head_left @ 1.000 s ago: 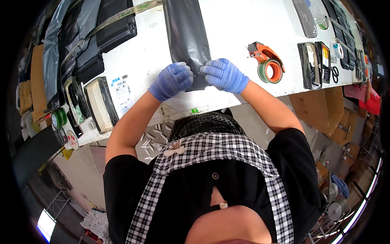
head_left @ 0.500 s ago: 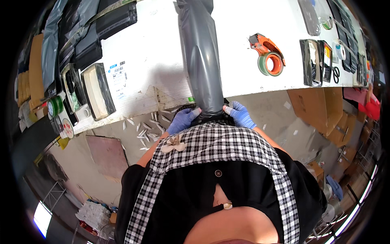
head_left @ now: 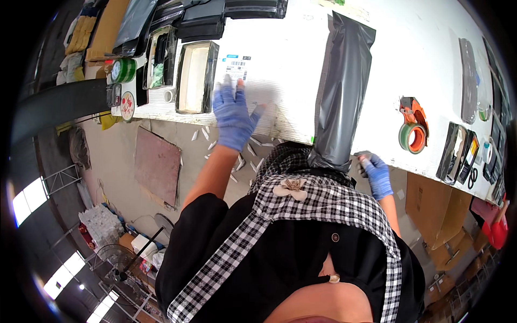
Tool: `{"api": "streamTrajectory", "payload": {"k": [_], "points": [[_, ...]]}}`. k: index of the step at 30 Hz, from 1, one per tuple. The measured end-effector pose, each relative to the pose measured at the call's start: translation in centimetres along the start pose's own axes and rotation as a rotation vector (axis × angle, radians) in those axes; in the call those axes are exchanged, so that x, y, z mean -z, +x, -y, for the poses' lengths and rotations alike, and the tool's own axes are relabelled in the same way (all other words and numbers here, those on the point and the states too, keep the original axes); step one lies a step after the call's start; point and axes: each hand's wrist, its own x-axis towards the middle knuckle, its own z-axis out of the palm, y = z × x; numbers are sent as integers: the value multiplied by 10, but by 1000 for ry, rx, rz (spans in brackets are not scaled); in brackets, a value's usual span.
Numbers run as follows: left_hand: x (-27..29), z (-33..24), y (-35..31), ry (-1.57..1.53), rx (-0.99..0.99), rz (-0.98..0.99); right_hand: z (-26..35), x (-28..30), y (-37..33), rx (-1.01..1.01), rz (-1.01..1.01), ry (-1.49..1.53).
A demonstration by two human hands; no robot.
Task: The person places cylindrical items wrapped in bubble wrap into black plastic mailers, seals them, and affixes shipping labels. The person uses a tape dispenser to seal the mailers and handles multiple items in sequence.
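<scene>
A long, filled dark grey plastic mailing bag lies on the white table, its near end overhanging the front edge against my checked apron. My left hand, in a blue glove, is open with fingers spread; its fingertips reach the lower part of a white shipping label lying on the table. Whether they press on it I cannot tell. Just right of the bag's near end is my right hand, also gloved, at the table edge. Its fingers are loosely bent, apart, with nothing visible in them.
An orange tape dispenser lies right of the bag. An open tape-wrapped box stands left of the label, with green tape rolls beyond it. Black bags are stacked at the back. Scissors lie far right.
Both hands have let go of the bag's near end. My left hand has moved left to the label, my right hand slightly right. The view has swung left, shifting the table rightward.
</scene>
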Motion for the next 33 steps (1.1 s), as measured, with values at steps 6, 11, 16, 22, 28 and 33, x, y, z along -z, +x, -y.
{"api": "streamTrajectory", "payload": {"k": [6, 11, 16, 22, 28, 33], "points": [[-30, -33, -50, 30, -300, 101, 42, 1, -2, 277, -146, 16], [-47, -18, -66, -249, -495, -62, 57, -22, -10, 433, -48, -51], [-16, -30, -52, -331, -332, -142, 92, -65, -29, 439, 372, -295], [-26, -21, -40, -115, -514, -132, 86, -87, -27, 495, 409, -389], [12, -44, -56, -322, -430, -277, 85, -84, -27, 239, 506, -267], [14, -93, -37, -375, -679, -430, 105, -113, -22, 210, 369, 359]]}}
